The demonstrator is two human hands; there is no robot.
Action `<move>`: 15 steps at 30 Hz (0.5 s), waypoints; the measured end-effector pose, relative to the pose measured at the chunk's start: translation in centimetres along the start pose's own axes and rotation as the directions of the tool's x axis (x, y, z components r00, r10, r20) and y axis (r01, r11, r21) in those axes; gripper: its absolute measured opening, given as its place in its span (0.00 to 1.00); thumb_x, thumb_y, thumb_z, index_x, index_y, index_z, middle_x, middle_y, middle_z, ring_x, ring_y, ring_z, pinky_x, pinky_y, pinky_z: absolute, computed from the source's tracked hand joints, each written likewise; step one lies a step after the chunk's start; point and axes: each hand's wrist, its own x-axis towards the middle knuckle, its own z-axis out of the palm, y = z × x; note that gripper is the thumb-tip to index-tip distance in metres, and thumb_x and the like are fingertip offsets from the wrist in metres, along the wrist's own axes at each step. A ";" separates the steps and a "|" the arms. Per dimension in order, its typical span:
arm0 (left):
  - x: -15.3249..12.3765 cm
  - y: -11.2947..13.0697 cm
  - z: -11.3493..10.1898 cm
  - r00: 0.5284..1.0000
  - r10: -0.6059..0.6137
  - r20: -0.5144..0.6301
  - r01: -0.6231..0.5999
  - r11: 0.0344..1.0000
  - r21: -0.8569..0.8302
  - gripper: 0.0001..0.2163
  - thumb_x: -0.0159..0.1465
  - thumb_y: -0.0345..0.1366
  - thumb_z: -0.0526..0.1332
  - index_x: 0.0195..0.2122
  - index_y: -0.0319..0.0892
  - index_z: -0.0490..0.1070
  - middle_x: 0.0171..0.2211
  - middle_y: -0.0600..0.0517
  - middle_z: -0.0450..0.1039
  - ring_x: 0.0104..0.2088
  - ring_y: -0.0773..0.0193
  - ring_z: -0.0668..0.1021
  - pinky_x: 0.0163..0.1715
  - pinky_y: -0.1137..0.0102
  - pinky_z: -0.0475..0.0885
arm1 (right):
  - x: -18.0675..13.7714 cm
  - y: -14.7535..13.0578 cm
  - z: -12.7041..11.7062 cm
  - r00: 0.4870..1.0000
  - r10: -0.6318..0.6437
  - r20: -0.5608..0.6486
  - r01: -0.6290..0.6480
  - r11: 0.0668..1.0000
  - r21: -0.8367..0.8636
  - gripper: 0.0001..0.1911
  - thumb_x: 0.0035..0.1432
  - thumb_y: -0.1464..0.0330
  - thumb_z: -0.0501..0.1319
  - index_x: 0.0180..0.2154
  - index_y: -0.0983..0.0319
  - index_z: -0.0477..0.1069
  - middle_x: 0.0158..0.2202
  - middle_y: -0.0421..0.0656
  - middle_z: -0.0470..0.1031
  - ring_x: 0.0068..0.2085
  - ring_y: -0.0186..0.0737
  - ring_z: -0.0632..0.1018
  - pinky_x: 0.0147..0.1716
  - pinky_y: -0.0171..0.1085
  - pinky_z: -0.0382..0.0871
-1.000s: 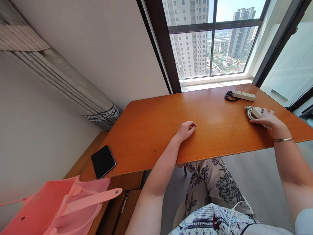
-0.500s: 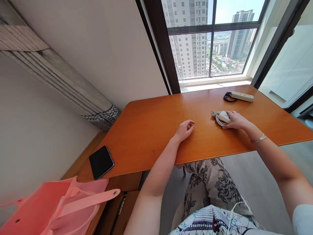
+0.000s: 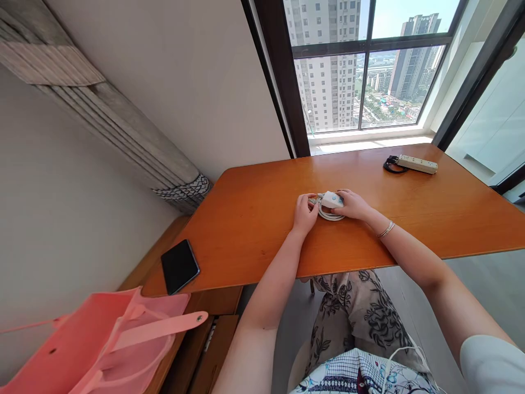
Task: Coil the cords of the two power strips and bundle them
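Note:
A white power strip with its cord coiled beneath and beside it is between my two hands on the orange-brown table. My right hand grips its right end, thumb toward me and fingers over the far side. At the coil's left end, my left hand pinches the plug end of the white cord between thumb and fingers. My left fingers partly cover the plug.
Farther back on the right lies a cream power strip with a black cord. A black tablet rests at the table's left edge, above a pink bag. A window stands behind the table.
My right hand has brought the white power strip leftward to the middle of the table. My left hand, earlier holding nothing, has closed on the plug end of its cord.

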 end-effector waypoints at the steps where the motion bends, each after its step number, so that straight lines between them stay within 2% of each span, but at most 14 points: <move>1: 0.0 -0.1 0.1 1.000 -0.002 -0.014 0.002 1.000 -0.013 0.12 0.63 0.28 0.62 0.48 0.42 0.71 0.49 0.45 0.71 0.35 0.66 0.76 0.42 0.66 0.76 | -0.1 0.2 0.0 1.000 0.011 -0.024 -0.011 1.000 0.025 0.33 0.55 0.57 0.70 0.58 0.65 0.72 0.63 0.57 0.70 0.64 0.55 0.73 0.64 0.48 0.66; 4: -0.2 -0.1 0.5 0.998 0.006 -0.056 -0.009 0.999 -0.052 0.15 0.62 0.27 0.63 0.49 0.42 0.70 0.53 0.43 0.68 0.39 0.64 0.77 0.45 0.65 0.77 | -0.4 1.3 -0.2 0.993 0.053 -0.104 -0.038 0.989 0.141 0.29 0.51 0.59 0.72 0.53 0.64 0.75 0.57 0.54 0.76 0.58 0.54 0.76 0.60 0.47 0.69; 7: -0.4 -0.2 0.7 0.996 0.006 -0.087 -0.014 0.996 -0.083 0.16 0.60 0.28 0.65 0.50 0.43 0.70 0.55 0.43 0.66 0.41 0.63 0.76 0.48 0.62 0.77 | -0.2 2.5 0.1 0.974 0.166 -0.155 -0.089 0.908 0.410 0.27 0.48 0.58 0.73 0.48 0.63 0.77 0.48 0.48 0.80 0.49 0.51 0.79 0.51 0.45 0.73; 11: -0.3 -0.6 0.6 0.995 0.006 -0.095 -0.011 0.998 -0.058 0.15 0.59 0.29 0.66 0.48 0.43 0.72 0.52 0.44 0.68 0.46 0.59 0.76 0.54 0.58 0.74 | 0.3 3.2 1.1 0.949 0.287 -0.130 -0.077 0.612 0.787 0.26 0.44 0.55 0.73 0.44 0.61 0.77 0.39 0.43 0.80 0.39 0.45 0.79 0.39 0.41 0.74; 15: -0.2 -1.1 0.7 0.998 -0.008 -0.068 0.009 1.000 0.016 0.15 0.58 0.31 0.67 0.48 0.42 0.73 0.50 0.43 0.70 0.54 0.52 0.75 0.61 0.52 0.69 | 0.4 2.8 1.6 0.942 0.329 -0.071 -0.020 0.266 0.964 0.24 0.40 0.55 0.76 0.37 0.59 0.75 0.36 0.40 0.80 0.36 0.39 0.79 0.36 0.37 0.76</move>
